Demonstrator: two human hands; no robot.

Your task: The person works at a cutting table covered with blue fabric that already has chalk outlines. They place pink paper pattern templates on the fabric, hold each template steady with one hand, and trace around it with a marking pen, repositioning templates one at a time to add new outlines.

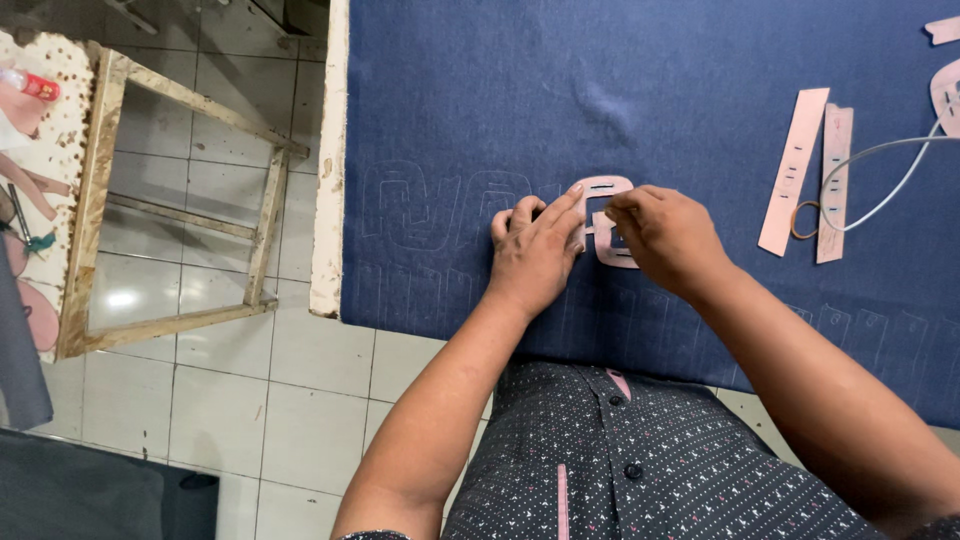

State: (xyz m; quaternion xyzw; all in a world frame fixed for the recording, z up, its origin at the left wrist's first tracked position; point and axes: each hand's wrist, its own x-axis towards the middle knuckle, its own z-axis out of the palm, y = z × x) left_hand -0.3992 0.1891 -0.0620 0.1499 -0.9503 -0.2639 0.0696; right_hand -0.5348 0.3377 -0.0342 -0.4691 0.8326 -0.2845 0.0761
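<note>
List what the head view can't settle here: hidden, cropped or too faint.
- Whatever the right hand pinches: hidden by its own fingers.
- Lower middle of the pink rounded card template: covered by both hands; the left hand presses its edge.
- Faint traced outlines on the dark blue denim cloth: too faint to count.
- Pink card piece and grey cable: cut off by the right edge.

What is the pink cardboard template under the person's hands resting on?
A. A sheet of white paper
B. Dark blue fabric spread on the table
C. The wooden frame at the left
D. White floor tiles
B: the pink template lies flat on the dark blue fabric, pressed down by the left hand while the right hand works at its edge.
</note>
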